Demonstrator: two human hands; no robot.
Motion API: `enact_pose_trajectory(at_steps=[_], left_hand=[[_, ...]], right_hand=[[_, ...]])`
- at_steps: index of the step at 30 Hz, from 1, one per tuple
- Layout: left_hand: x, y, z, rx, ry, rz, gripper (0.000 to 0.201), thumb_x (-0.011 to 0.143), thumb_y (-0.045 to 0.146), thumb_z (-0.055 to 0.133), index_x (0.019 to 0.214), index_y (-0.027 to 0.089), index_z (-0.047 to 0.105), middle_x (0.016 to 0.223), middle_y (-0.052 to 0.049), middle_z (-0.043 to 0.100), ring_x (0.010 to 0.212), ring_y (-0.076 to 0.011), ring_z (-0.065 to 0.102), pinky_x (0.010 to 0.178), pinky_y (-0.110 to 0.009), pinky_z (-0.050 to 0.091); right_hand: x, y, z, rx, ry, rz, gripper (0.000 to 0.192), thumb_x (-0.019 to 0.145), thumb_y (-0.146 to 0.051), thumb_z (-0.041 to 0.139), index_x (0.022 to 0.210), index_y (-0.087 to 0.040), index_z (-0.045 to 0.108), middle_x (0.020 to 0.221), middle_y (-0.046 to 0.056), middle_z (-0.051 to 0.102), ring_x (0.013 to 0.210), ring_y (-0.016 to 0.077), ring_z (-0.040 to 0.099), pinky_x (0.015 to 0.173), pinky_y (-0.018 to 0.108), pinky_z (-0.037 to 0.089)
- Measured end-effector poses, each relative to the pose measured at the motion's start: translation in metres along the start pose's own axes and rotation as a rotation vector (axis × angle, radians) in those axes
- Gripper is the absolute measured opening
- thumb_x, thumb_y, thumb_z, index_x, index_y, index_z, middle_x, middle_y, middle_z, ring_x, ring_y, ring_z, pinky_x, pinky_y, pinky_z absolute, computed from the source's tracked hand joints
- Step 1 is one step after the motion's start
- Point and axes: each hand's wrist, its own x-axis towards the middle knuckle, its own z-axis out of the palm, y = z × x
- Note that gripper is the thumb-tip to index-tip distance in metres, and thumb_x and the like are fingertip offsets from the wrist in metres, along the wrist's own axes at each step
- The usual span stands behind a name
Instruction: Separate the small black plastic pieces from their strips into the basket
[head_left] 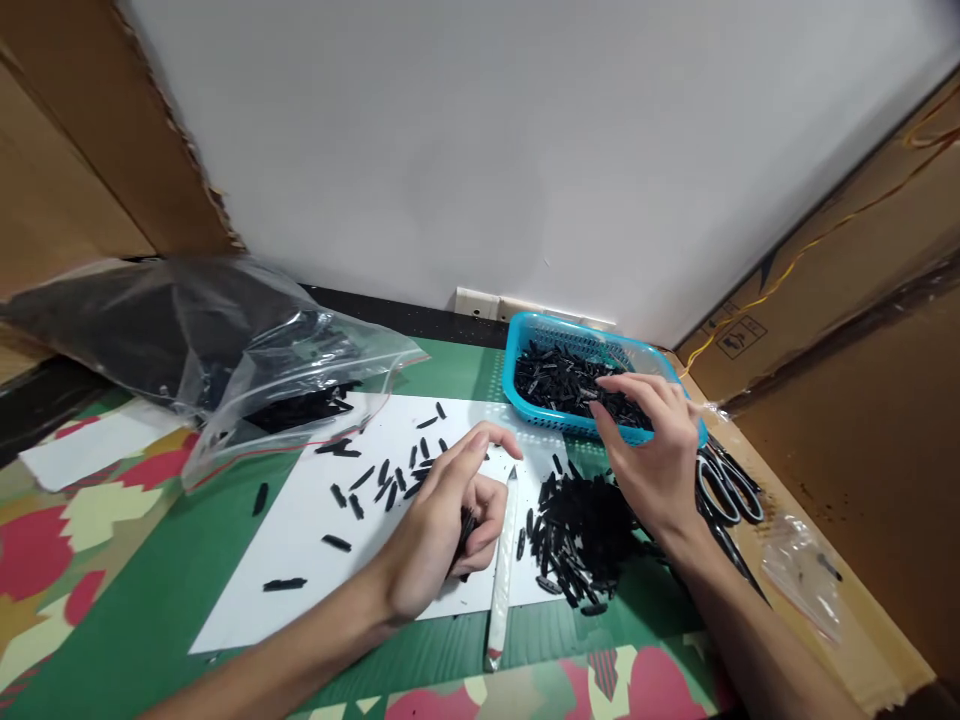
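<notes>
Black plastic pieces [466,528] sat pinched in the left hand [442,530] beside the pile [581,535]; the right hand [651,450], fingers spread, hovered over that pile.

No readable text; handling symbols on cardboard box [739,335], too small

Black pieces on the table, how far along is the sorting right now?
Done: the blue basket already holds many black pieces. In hand: the left hand grips a few, and the right hand reaches over the basket's near rim. Left: a dense pile beside the white knife, loose pieces scattered on the white sheet, and more inside the plastic bag.
</notes>
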Motion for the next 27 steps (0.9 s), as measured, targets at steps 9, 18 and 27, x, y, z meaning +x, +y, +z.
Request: enact_pose_trajectory(at_steps=[9, 18, 27], left_hand=[[0.0, -0.014, -0.001, -0.006, 0.033, -0.147, 0.066, 0.097, 0.081, 0.035, 0.135, 0.031, 0.051, 0.056, 0.008, 0.043, 0.043, -0.0115, 0.03, 0.038, -0.016, 0.023], [-0.01, -0.006, 0.006, 0.17, -0.049, 0.014, 0.048, 0.103, 0.062, 0.048, 0.128, 0.025, 0.067, 0.086, -0.005, 0.072, 0.062, -0.0183, 0.058, 0.046, -0.024, 0.042], [-0.009, -0.013, 0.006, 0.102, 0.06, -0.161, 0.057, 0.101, 0.072, 0.04, 0.134, 0.03, 0.059, 0.103, -0.006, 0.073, 0.078, -0.0197, 0.066, 0.057, -0.023, 0.049]], right_hand=[[-0.029, -0.053, 0.005, 0.636, -0.563, -0.222, 0.01, 0.099, -0.015, 0.071, 0.103, -0.022, 0.076, 0.096, 0.004, 0.072, 0.095, 0.022, 0.065, 0.09, 0.041, 0.051], [-0.036, -0.052, 0.004, 0.407, -0.531, -0.525, 0.028, 0.108, -0.014, 0.051, 0.097, -0.019, 0.076, 0.088, 0.007, 0.072, 0.085, 0.0232, 0.058, 0.084, 0.042, 0.051], [-0.035, -0.048, 0.01, 0.36, -0.484, -0.632, 0.029, 0.111, -0.013, 0.045, 0.104, -0.017, 0.073, 0.099, 0.009, 0.077, 0.083, 0.0223, 0.056, 0.078, 0.039, 0.048]])
